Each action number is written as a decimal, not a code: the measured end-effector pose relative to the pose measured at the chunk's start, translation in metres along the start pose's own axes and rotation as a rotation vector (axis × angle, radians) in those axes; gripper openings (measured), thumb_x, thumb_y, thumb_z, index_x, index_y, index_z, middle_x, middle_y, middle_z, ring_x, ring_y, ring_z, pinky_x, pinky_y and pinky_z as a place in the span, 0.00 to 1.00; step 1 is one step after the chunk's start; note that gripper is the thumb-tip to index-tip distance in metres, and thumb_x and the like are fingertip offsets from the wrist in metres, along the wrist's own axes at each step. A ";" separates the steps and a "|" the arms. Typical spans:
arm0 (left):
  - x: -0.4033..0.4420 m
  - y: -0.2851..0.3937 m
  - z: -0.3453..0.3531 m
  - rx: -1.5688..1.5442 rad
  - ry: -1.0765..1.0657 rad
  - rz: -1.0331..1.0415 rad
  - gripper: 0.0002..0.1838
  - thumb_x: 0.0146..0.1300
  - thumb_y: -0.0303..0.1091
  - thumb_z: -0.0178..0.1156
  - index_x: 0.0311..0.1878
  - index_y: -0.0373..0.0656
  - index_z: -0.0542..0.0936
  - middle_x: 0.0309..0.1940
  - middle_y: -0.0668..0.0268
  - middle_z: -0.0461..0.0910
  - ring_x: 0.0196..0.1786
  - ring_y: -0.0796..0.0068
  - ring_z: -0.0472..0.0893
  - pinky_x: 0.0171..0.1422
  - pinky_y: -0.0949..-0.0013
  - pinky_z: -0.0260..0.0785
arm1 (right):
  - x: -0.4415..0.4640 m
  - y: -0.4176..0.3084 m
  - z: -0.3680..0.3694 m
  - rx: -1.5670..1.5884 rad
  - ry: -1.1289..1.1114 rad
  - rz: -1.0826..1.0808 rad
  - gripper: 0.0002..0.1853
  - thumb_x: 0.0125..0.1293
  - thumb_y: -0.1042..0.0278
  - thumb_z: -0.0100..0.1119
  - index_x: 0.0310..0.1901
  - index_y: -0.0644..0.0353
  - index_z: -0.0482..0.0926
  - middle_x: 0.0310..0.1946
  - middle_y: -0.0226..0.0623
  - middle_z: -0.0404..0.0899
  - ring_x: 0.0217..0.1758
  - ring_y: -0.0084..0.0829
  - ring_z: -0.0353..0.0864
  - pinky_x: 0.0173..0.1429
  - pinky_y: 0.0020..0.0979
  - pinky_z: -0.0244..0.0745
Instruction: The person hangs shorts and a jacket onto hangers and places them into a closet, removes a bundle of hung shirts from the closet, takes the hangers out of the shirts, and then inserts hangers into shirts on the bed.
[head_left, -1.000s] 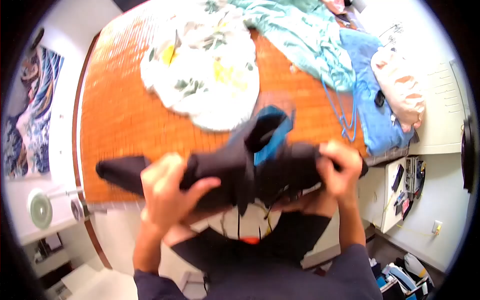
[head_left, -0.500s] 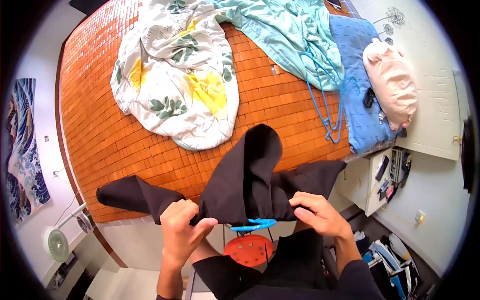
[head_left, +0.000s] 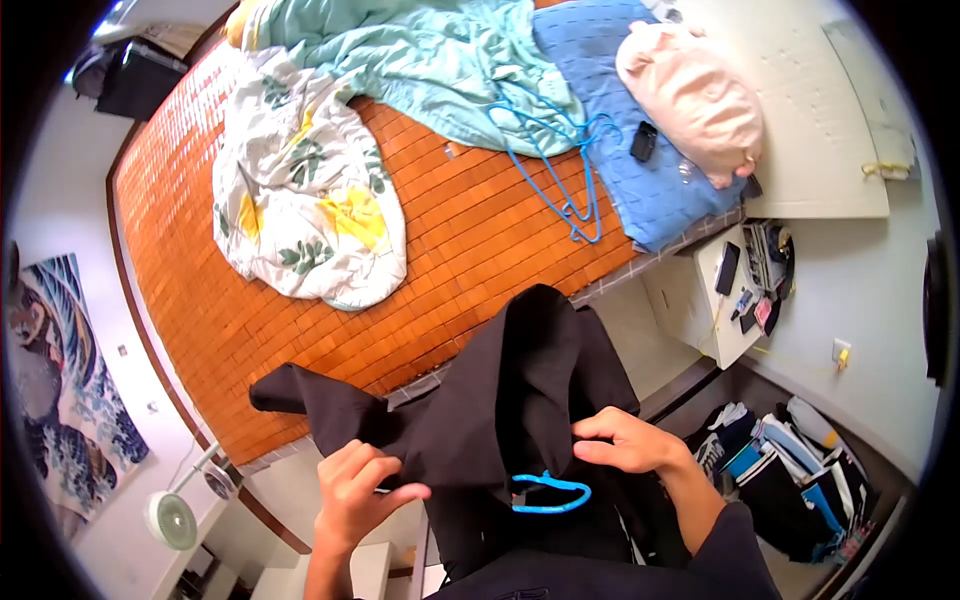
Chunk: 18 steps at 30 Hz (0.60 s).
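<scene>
A black long-sleeved garment (head_left: 455, 425) hangs between my hands at the bed's edge, its middle raised in a tall open fold. My left hand (head_left: 352, 492) has its fingers curled on the left part of the cloth, thumb pointing inward. With thumb and fingers, my right hand (head_left: 628, 442) pinches the garment's right side. Part of a bright blue hanger (head_left: 552, 495) shows at the garment's lower edge between the hands; the rest of it is hidden. One sleeve (head_left: 310, 395) stretches left onto the bed.
A bed with an orange tile mat (head_left: 450, 230) holds a white patterned quilt (head_left: 310, 210), a teal cover (head_left: 420, 70), blue hangers (head_left: 565, 190), a blue pad (head_left: 640, 190) and a pink plush pillow (head_left: 695, 100). At right are a nightstand (head_left: 735, 300) and a pile of clothes (head_left: 790, 470).
The view has turned toward the right, bringing the clothes pile further in. The garment has shifted off the bed toward me, its right part now drooping; both hands still hold it.
</scene>
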<state>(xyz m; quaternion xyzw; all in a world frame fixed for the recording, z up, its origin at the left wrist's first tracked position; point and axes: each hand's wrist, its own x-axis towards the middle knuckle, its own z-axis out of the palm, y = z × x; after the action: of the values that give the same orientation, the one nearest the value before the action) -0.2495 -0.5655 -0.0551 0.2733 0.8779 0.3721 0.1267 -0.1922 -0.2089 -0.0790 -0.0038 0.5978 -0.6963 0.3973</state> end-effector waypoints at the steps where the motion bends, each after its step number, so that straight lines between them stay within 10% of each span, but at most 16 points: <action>1: 0.002 0.005 -0.006 0.035 -0.058 0.066 0.24 0.41 0.50 0.80 0.27 0.44 0.78 0.20 0.70 0.70 0.22 0.69 0.70 0.25 0.66 0.63 | -0.011 -0.001 -0.003 0.007 0.019 -0.016 0.20 0.77 0.62 0.54 0.29 0.67 0.65 0.21 0.38 0.60 0.27 0.27 0.58 0.34 0.34 0.62; 9: 0.043 0.013 -0.004 0.103 -0.229 0.274 0.26 0.36 0.52 0.79 0.32 0.45 0.79 0.23 0.70 0.75 0.26 0.66 0.74 0.31 0.64 0.66 | -0.083 0.019 0.029 0.170 0.259 -0.105 0.19 0.70 0.67 0.51 0.24 0.65 0.59 0.20 0.36 0.53 0.24 0.26 0.53 0.30 0.34 0.52; 18: 0.110 0.102 0.006 0.146 -0.309 0.553 0.18 0.53 0.20 0.71 0.48 0.42 0.82 0.43 0.60 0.79 0.46 0.57 0.78 0.52 0.57 0.71 | -0.180 0.078 0.140 0.432 0.930 -0.281 0.09 0.57 0.72 0.52 0.31 0.72 0.76 0.24 0.31 0.73 0.30 0.21 0.70 0.35 0.25 0.63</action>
<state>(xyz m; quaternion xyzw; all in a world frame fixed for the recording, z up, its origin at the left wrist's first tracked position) -0.2974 -0.4407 0.0119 0.5630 0.7652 0.2827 0.1325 0.0407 -0.2217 -0.0195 0.3072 0.5476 -0.7781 -0.0153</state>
